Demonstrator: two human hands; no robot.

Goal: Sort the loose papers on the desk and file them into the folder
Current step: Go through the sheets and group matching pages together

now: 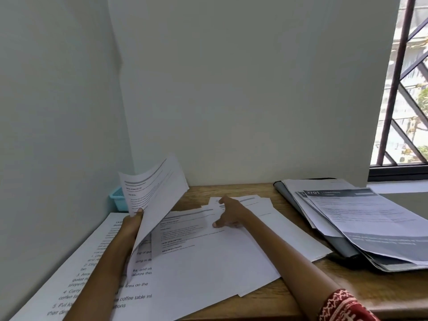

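Note:
My left hand (132, 224) grips a lifted sheaf of printed sheets (154, 195) by its lower edge, holding it tilted up above the desk's left side. Loose white papers (208, 258) lie spread across the middle of the wooden desk (278, 295). My right hand (229, 213) rests on the far part of that spread, fingers apart, pressing on a sheet with a grey header bar. At the right lies an open dark grey folder (342, 245) with several printed pages (370, 218) stacked on it.
A large sheet with big printed text (92, 274) lies at the left front, under my left arm. A small turquoise basket (118, 198) sits in the back left corner against the wall. A barred window (405, 89) is at the right.

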